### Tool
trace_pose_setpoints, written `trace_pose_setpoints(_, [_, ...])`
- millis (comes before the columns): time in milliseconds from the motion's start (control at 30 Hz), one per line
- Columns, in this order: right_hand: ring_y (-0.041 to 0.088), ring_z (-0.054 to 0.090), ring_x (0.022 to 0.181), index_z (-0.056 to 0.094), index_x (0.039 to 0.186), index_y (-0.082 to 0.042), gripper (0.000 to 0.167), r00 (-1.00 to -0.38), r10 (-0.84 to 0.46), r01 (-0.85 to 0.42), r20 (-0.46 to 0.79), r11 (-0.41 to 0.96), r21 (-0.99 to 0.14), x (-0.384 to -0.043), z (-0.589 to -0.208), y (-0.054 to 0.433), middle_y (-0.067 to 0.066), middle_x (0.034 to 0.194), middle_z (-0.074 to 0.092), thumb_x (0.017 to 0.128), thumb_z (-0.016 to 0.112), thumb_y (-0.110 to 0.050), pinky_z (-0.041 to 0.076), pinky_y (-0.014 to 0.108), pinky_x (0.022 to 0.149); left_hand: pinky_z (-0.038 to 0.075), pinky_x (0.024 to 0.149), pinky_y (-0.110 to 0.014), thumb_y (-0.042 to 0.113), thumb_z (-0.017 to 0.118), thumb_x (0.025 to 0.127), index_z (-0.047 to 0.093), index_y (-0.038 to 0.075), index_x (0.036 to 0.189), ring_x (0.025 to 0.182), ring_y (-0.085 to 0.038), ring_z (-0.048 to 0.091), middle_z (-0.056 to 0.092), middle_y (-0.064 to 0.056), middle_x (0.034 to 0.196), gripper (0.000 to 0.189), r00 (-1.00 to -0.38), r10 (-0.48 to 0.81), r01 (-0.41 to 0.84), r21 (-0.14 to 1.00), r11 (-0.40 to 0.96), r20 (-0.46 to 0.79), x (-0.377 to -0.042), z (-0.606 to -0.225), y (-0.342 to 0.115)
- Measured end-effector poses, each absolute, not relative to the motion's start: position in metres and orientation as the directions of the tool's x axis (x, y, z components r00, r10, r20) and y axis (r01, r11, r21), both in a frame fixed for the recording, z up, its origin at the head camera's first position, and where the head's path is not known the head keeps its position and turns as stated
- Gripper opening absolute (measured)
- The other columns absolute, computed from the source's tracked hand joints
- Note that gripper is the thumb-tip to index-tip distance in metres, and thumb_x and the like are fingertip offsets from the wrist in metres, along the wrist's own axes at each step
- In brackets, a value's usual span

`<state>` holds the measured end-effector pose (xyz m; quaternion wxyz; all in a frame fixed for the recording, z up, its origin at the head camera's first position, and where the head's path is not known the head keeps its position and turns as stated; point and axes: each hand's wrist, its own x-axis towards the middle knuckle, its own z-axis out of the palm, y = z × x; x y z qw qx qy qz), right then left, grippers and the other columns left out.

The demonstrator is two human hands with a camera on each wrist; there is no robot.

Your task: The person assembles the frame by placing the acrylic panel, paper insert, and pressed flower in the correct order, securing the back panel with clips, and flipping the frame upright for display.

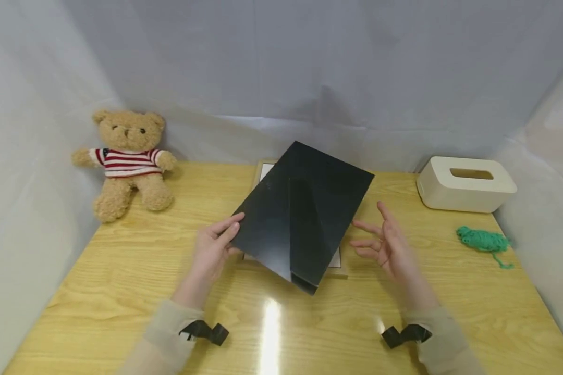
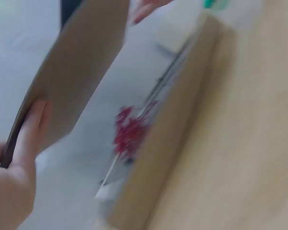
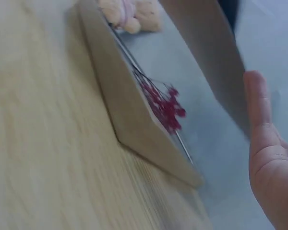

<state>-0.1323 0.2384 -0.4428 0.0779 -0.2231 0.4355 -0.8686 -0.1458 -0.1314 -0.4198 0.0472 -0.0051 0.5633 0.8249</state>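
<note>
My left hand (image 1: 213, 250) pinches the left edge of a black picture-frame backing board (image 1: 267, 219), thumb on the dark face and fingers behind. A folded stand flap (image 1: 305, 234) runs down that face; the other side looks brown in the left wrist view. The board is tilted above a light wooden picture frame (image 1: 340, 275), which lies on the table and is mostly hidden by it in the head view. Red dried flowers (image 3: 165, 108) show inside the frame. By the board's right edge, my right hand (image 1: 391, 247) has its fingers spread and holds nothing.
A teddy bear (image 1: 129, 161) in a striped shirt sits at the back left of the wooden table (image 1: 122, 291). At the back right stands a cream tissue box (image 1: 469, 192), with a bundle of green yarn (image 1: 483, 239) in front. Pale curtains (image 1: 309, 62) enclose the table's back and sides.
</note>
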Motion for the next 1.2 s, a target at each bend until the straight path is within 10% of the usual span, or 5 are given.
trace_pose_setpoints(200, [0.018, 0.064, 0.099, -0.002, 0.154, -0.018, 0.059, -0.939, -0.312, -0.061, 0.145, -0.264, -0.963, -0.125, -0.438, 0.213, 0.021, 0.146, 0.029, 0.106, 0.032, -0.019, 0.054, 0.040, 0.085, 0.052, 0.054, -0.020, 0.009, 0.057, 0.096, 0.052, -0.005, 0.133, 0.050, -0.005, 0.042, 0.046, -0.007, 0.139, 0.039, -0.993, -0.086, -0.035, 0.915, -0.401, -0.076, -0.123, -0.432, -0.104])
trace_pose_setpoints(533, [0.006, 0.062, 0.079, 0.013, 0.153, -0.009, 0.056, -0.968, -0.237, -0.006, 0.082, -0.302, -0.953, -0.123, -0.432, 0.202, -0.004, 0.109, 0.056, 0.105, 0.035, -0.026, 0.053, 0.019, 0.062, 0.056, 0.063, -0.023, 0.010, 0.054, 0.098, 0.051, 0.005, 0.137, 0.068, -0.012, 0.062, 0.045, -0.012, 0.139, 0.040, -0.990, -0.108, -0.030, 0.886, -0.463, -0.089, -0.096, -0.434, -0.068])
trace_pose_setpoints(800, [0.002, 0.046, 0.052, 0.035, 0.147, -0.006, 0.049, -0.985, -0.174, 0.007, 0.015, -0.129, -0.992, -0.121, -0.432, 0.208, 0.008, 0.136, 0.040, 0.100, 0.049, -0.012, 0.039, 0.015, 0.046, 0.054, 0.062, -0.020, 0.009, 0.058, 0.096, 0.055, 0.004, 0.133, 0.058, -0.007, 0.050, 0.044, -0.014, 0.124, 0.038, -0.993, -0.078, -0.057, 0.925, -0.375, -0.093, -0.093, -0.434, -0.064])
trace_pose_setpoints(967, [0.005, 0.027, 0.042, 0.038, 0.146, -0.007, 0.051, -0.989, -0.145, 0.009, -0.006, -0.020, -1.000, -0.124, -0.434, 0.210, 0.013, 0.139, 0.037, 0.098, 0.054, -0.016, 0.027, 0.020, 0.040, 0.053, 0.061, -0.021, 0.008, 0.059, 0.095, 0.053, 0.004, 0.134, 0.074, -0.004, 0.053, 0.035, -0.010, 0.147, 0.041, -0.997, -0.058, -0.039, 0.968, -0.249, -0.055, -0.101, -0.433, -0.070])
trace_pose_setpoints(1200, [0.005, 0.028, 0.040, 0.038, 0.145, -0.003, 0.050, -0.994, -0.106, 0.007, 0.003, -0.094, -0.996, -0.137, -0.433, 0.213, 0.010, 0.132, 0.043, 0.098, 0.054, -0.014, 0.019, 0.027, 0.039, 0.053, 0.075, -0.022, 0.004, 0.066, 0.089, 0.063, -0.002, 0.120, 0.082, -0.013, 0.062, 0.065, -0.018, 0.103, 0.031, -0.992, -0.108, 0.066, 0.997, 0.045, 0.071, -0.130, -0.435, -0.100])
